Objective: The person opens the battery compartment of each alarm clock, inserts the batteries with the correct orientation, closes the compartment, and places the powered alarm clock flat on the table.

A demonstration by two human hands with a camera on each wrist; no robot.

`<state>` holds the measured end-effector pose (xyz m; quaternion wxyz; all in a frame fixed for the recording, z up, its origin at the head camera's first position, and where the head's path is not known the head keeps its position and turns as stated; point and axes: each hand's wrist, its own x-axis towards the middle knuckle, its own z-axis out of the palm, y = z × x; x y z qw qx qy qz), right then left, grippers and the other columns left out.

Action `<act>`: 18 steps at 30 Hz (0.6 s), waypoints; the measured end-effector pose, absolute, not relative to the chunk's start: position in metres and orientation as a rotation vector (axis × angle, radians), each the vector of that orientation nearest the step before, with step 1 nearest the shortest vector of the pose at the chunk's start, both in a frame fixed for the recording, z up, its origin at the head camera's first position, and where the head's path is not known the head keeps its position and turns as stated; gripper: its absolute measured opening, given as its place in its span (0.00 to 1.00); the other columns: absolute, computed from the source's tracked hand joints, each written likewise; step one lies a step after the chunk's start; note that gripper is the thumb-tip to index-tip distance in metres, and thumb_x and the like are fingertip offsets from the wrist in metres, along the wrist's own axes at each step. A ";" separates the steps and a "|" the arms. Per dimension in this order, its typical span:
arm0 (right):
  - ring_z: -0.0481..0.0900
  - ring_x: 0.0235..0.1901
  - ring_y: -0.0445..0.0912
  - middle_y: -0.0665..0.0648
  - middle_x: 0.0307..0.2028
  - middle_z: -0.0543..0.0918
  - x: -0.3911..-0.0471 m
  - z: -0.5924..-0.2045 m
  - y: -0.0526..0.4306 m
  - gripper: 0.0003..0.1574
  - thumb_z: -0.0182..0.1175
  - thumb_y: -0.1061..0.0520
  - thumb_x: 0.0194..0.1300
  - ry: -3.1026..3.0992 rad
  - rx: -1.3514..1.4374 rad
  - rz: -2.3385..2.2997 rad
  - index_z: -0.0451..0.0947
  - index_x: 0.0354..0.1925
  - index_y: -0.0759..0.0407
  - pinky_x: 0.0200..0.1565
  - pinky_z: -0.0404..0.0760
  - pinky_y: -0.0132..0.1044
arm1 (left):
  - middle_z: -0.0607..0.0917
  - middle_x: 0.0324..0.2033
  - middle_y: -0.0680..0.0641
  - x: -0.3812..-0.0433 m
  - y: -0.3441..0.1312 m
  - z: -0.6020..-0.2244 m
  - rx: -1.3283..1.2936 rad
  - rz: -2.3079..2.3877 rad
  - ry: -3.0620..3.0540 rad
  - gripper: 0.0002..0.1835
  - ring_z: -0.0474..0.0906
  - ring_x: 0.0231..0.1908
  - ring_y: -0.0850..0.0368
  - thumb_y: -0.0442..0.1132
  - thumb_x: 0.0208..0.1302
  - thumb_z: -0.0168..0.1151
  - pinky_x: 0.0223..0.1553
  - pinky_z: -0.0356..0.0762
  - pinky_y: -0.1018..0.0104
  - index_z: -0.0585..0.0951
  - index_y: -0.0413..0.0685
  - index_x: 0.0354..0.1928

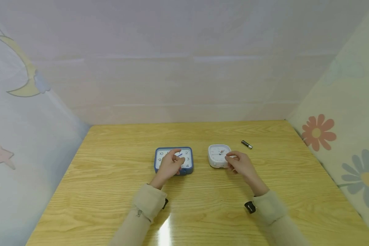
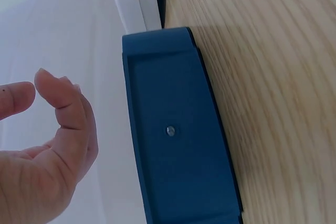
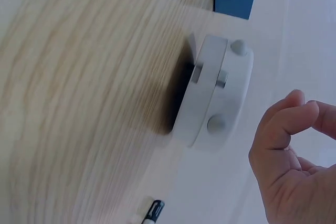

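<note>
A blue rectangular clock (image 1: pixel 189 164) with a white numbered face lies face up on the table. Over it hovers my left hand (image 1: pixel 168 164), fingers loosely bent, with a gap between thumb and forefinger in the left wrist view and nothing held. To the right lies a smaller white clock (image 1: pixel 215 158), also face up. My right hand (image 1: pixel 242 164) is above its right edge; in the right wrist view this hand (image 3: pixel 294 166) is apart from the clock (image 3: pixel 210 98), thumb near the bent forefinger, holding nothing. The blue clock's side (image 2: pixel 163 87) carries a small metal knob or screw.
A black and silver battery (image 1: pixel 247 144) lies behind and right of the white clock. The wooden table (image 1: pixel 117 153) meets a pale curtain (image 1: pixel 184 82) at the back. Printed cloth walls (image 1: pixel 353 102) stand on both sides.
</note>
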<state>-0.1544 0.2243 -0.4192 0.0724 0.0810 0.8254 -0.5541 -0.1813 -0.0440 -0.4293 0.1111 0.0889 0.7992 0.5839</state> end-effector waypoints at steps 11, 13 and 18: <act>0.70 0.20 0.41 0.54 0.22 0.75 -0.155 -0.426 0.258 0.26 0.48 0.54 0.68 2.456 0.290 -1.617 0.64 0.56 0.73 0.25 0.74 0.35 | 0.78 0.34 0.36 -0.183 -0.021 -0.431 0.279 1.762 2.217 0.27 0.78 0.26 0.41 0.33 0.62 0.53 0.24 0.80 0.56 0.62 0.38 0.64; 0.70 0.20 0.41 0.55 0.22 0.75 -0.156 -0.426 0.262 0.27 0.48 0.54 0.68 2.457 0.290 -1.612 0.64 0.56 0.73 0.25 0.74 0.35 | 0.78 0.35 0.35 -0.183 -0.018 -0.430 0.284 1.764 2.203 0.28 0.78 0.25 0.42 0.33 0.62 0.53 0.26 0.79 0.52 0.62 0.38 0.64; 0.70 0.20 0.40 0.56 0.23 0.75 -0.158 -0.426 0.268 0.28 0.48 0.53 0.68 2.453 0.297 -1.593 0.64 0.56 0.73 0.25 0.74 0.34 | 0.78 0.37 0.33 -0.184 -0.008 -0.430 0.267 1.780 2.149 0.27 0.79 0.29 0.38 0.34 0.63 0.51 0.29 0.79 0.52 0.61 0.40 0.64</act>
